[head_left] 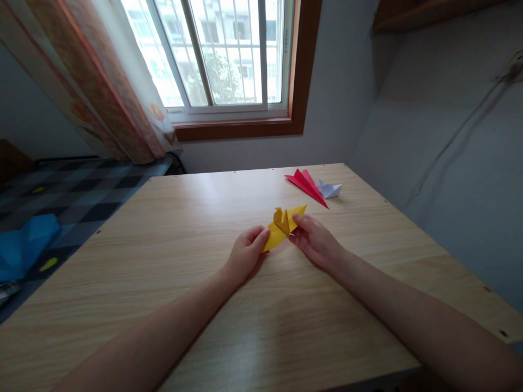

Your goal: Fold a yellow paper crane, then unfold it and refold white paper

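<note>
A folded yellow paper figure point(283, 226) lies at the middle of the wooden table point(183, 245), held at both ends. My left hand point(245, 255) pinches its lower left tip between thumb and fingers. My right hand point(316, 239) grips its right side, fingertips on the upper wing. Small folded flaps stand up in the figure's middle.
A red folded paper piece point(306, 184) and a small white folded piece point(330, 189) lie farther back on the table, near the right wall. A bed with a checked cover point(81, 190) and a blue cloth point(24, 242) stands to the left, below the window and curtain.
</note>
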Tool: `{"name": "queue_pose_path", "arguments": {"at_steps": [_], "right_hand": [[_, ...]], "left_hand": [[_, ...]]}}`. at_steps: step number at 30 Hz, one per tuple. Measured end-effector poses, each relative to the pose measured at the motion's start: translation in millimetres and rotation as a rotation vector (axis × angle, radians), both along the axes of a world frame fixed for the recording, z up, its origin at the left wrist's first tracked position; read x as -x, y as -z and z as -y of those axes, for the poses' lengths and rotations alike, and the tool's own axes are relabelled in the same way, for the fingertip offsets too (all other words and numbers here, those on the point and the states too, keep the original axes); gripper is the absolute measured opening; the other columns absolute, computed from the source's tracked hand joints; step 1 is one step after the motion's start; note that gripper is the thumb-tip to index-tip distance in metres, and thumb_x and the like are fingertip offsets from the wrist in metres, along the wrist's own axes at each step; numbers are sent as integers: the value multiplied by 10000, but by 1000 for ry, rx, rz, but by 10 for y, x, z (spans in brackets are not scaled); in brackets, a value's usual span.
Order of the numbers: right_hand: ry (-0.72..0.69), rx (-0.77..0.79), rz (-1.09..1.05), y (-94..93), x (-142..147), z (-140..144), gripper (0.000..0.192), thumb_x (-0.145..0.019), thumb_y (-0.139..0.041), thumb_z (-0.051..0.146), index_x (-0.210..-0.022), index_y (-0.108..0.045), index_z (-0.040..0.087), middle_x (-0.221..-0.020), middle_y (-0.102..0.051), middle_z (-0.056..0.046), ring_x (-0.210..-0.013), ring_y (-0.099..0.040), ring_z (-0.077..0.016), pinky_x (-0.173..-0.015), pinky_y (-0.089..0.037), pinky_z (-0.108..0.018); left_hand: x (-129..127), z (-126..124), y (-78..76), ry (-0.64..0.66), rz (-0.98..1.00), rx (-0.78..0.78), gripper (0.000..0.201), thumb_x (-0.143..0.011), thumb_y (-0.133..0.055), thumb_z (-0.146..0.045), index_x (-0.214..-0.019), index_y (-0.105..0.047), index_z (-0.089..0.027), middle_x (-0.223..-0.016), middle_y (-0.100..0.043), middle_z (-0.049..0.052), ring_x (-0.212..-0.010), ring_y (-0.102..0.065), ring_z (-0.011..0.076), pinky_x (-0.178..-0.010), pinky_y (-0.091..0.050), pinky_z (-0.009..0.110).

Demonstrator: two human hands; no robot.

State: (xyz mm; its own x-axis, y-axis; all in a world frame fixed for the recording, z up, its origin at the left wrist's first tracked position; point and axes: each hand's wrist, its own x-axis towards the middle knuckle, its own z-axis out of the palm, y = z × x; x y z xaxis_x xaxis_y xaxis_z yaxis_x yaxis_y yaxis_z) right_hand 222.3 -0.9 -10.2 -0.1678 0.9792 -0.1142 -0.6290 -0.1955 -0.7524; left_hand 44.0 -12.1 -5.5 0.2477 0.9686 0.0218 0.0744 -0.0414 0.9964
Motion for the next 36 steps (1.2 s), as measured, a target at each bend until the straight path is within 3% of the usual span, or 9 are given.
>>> {"name": "queue_pose_path", "arguments": {"at_steps": [5,14,20,28,36], "right_hand": [[-3,8,108,-36,9,15,289,-700,-821,367,-829,-649,174,-778,-650,9,-593,-522,-78,-468,-376,-176],[-76,-35,266,29,32,43,360,-651,-806,427,-776,-598,161,-548,-483,63,-437,-339,-45,-384,-196,-169],[-84,-61,342,35,24,46,303,-660,-764,390,-748,-585,162,-503,-457,66,-420,-323,-50,-376,-176,-173],[-109,-41,365,53,33,45,205,-647,-688,306,-651,-528,177,-472,-441,65,-402,-322,-48,-383,-189,-179],[-65,-28,235,-21,36,50,313,-633,-785,364,-704,-547,172,-540,-452,68,-440,-310,-45,-391,-166,-183]], "left_hand": [[14,-1,2,19,-17,-12,414,-794,-619,-568,-705,-584,-165,-668,-518,-3,-622,-451,135,-535,-364,221],[-19,31,-49,-25,31,2,375,-794,-624,-534,-767,-628,-160,-726,-564,4,-661,-485,140,-556,-393,219],[-5,18,-28,23,50,47,418,-764,-665,-569,-757,-611,-154,-686,-554,2,-608,-461,125,-536,-350,218],[13,38,-89,102,60,107,387,-698,-752,-503,-832,-707,-143,-786,-643,51,-740,-554,181,-647,-435,258],[30,7,-65,92,114,82,379,-695,-764,-501,-787,-700,-139,-761,-630,40,-717,-534,162,-646,-418,249]]}}
